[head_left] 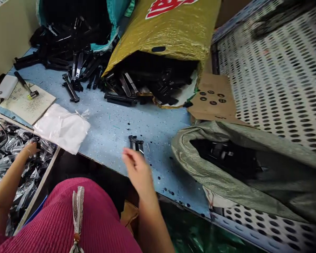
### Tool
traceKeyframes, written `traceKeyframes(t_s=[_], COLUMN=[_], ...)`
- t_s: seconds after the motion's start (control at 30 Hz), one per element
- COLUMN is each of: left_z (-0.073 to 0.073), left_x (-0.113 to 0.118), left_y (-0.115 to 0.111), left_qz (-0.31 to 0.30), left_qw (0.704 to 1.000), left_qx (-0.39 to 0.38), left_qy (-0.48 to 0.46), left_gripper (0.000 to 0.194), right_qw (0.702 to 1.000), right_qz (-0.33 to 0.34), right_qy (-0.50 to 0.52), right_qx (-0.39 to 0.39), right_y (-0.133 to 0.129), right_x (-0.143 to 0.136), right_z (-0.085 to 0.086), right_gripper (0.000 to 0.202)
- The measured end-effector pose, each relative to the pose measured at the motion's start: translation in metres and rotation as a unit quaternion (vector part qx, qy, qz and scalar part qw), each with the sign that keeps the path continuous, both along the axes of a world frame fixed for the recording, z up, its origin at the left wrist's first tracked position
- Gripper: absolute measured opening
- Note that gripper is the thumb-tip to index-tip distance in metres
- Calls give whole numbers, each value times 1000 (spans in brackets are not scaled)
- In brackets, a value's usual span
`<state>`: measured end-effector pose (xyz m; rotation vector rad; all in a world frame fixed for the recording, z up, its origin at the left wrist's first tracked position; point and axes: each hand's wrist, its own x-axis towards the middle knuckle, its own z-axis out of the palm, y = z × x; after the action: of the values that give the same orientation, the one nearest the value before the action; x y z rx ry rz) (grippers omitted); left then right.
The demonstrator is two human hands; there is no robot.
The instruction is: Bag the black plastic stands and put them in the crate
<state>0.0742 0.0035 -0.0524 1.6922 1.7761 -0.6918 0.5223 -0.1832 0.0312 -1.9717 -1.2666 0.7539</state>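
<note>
Black parts (132,141) lie on the bench (102,140) just beyond the right hand (138,170), well away from the left hand (33,148), their long axis running roughly outward. The right looks loosely curled, but blur and overlap hide any grip; I can't tell what the left holds among the bags (28,186).

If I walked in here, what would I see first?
Probably the shiny yellow sack with red print, top middle, black pieces showing in its open mouth. Next, maybe the bright pink top at the bottom and the greyish-green sack on the right. Near the middle, black parts lie on the blue table by the right grip.
</note>
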Motion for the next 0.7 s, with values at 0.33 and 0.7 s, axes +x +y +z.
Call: traceKeyframes(t_s=[0.33,0.7], left_z=[72,74], left_x=[174,150], left_y=[-57,-8], left_qz=[-166,90], left_qw=[873,877], left_qx=[359,134], left_qy=[-284,-453], left_gripper=[21,36], right_qw=[979,776], right_qz=[-80,55], right_qy=[-66,626], right_qx=[-174,-57], right_y=[-10,51], right_x=[54,-69], right_z=[-38,-4], right_gripper=[42,34])
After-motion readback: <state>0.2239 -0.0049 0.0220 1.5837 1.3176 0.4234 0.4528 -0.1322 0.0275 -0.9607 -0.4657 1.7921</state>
